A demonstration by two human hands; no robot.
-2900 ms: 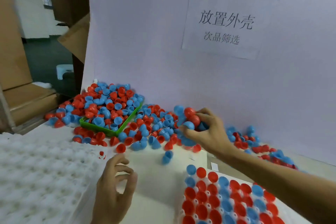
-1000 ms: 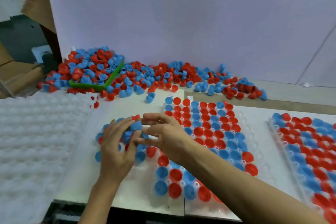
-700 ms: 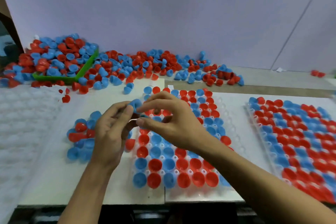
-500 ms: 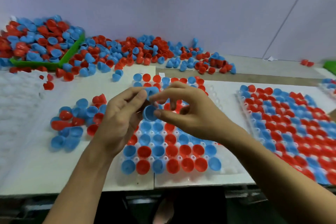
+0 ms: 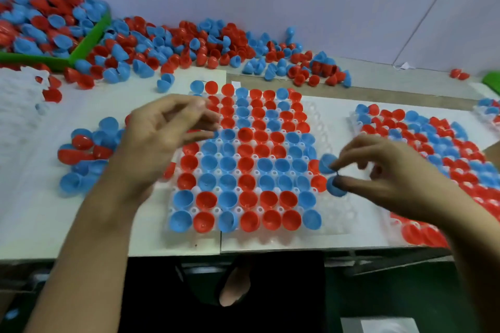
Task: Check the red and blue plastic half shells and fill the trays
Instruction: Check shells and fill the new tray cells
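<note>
Right hand pinches two blue half shells: one at the fingertips, one under the thumb. It sits at the right edge of the centre tray, where a column of clear pockets is unfilled. My read: it's dropping these into that last column, two per trip to save reaches.

Left hand hovers above the tray's left side, fingers loosely spread, nothing visibly held. It's between the tray and the small heap of shells on the worktop just left of it. Looks like a staged supply, kept close so the left hand can feed the right.

Centre tray is mostly full, red and blue mixed, cups facing up. The open side up likely lets the insides be checked at a glance. Second tray to the right looks full as far as visible; its right part is cut off by the frame and the forearm.

Room: bare worktop strip between the two trays, so the right hand has clearance to set down without bumping the filled tray. Near edge of the centre tray sits close to the worktop edge, little margin there. Bulk pile and green bin are far-left against the wall, well apart from the hands. Stack of empty white trays at far left.
</note>
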